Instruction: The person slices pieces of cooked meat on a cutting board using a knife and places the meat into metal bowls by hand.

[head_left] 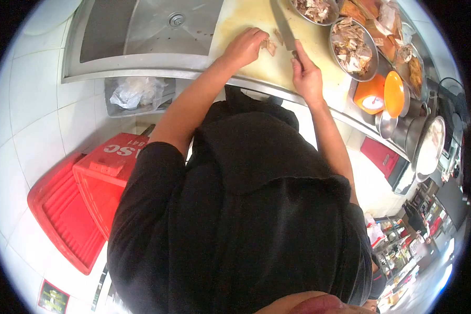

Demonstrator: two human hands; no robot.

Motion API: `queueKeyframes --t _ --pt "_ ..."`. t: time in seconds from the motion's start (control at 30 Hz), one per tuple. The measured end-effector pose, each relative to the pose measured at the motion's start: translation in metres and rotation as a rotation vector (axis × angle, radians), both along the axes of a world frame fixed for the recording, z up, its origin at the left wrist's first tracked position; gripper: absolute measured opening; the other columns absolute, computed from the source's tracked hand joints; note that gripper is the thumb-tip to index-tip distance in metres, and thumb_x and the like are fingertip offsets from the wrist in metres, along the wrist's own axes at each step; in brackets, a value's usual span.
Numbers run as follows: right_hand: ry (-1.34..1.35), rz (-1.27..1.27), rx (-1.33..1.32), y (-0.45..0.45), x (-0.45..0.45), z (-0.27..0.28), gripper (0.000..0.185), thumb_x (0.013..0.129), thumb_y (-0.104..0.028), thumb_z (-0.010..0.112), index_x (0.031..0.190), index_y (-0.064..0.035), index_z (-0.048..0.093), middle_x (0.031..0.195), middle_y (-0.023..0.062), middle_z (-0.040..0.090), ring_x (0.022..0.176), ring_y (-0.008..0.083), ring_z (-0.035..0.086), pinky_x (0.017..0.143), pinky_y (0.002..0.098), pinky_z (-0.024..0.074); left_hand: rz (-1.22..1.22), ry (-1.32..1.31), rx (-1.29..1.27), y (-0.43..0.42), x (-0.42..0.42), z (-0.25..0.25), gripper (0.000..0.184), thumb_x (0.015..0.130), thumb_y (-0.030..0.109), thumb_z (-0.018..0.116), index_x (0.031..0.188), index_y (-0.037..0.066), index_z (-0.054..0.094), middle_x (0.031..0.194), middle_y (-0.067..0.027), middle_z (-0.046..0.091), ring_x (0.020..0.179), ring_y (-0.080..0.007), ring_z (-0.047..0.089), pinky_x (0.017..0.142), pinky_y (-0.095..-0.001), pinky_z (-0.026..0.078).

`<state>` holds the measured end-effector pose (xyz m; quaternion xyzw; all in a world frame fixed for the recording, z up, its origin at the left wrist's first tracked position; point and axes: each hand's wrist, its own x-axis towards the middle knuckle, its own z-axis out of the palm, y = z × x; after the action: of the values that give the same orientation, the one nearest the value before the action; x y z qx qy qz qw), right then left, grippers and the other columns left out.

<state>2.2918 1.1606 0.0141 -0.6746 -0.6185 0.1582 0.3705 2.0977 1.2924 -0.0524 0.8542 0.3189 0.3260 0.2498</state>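
While right hand (307, 78) grips knife (283, 30), bowls (372, 62) (meat (350, 44))

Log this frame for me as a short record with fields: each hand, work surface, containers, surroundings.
Left hand: fingers at a small piece of meat; grip unclear
Right hand: holding a knife by its handle
Work surface: yellowish cutting board
Containers: two metal bowls of meat pieces, right of the hands
Surroundings: sink left of the board; orange scale near the bowls; red crate below, left

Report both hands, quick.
Left hand: fingers curled at a meat piece; whether gripping, can't tell.
Right hand: closed, holding the knife by its handle.
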Motion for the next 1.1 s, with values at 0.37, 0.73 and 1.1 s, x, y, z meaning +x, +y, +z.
queueKeyframes --t 0.37,0.73,1.1 --pt "-0.046 0.05 0.122 0.008 -0.019 0.032 0.059 0.095 -0.008 0.07 0.151 -0.0226 0.059 0.088 0.0167 0.072 0.076 0.0363 0.07 0.073 0.0449 0.059 0.065 -0.056 0.101 0.006 -0.005 -0.012 0.008 0.084 0.005 0.072 0.09 0.009 0.074 0.095 -0.0087 0.067 0.096 -0.0328 0.065 0.088 -0.0447 0.055" --pt "-0.096 0.075 -0.102 0.008 -0.003 0.0 0.056 0.097 -0.011 0.067 0.151 -0.0218 0.058 0.097 0.0205 0.076 0.084 0.0381 0.074 0.077 0.0458 0.0594 0.071 -0.066 0.092 0.009 -0.003 -0.011 0.006 0.083 0.005 0.071 0.087 0.008 0.074 0.092 -0.0089 0.066 0.094 -0.0341 0.064 0.084 -0.0459 0.053" --pt "-0.154 0.095 -0.257 0.008 -0.009 0.004 0.056 0.099 -0.007 0.068 0.152 -0.0178 0.057 0.106 0.0233 0.076 0.09 0.0341 0.078 0.082 0.0395 0.0603 0.056 -0.079 0.074 0.005 -0.008 -0.014 0.005 0.086 0.006 0.072 0.09 0.007 0.075 0.095 -0.011 0.068 0.094 -0.0365 0.065 0.084 -0.0461 0.054"
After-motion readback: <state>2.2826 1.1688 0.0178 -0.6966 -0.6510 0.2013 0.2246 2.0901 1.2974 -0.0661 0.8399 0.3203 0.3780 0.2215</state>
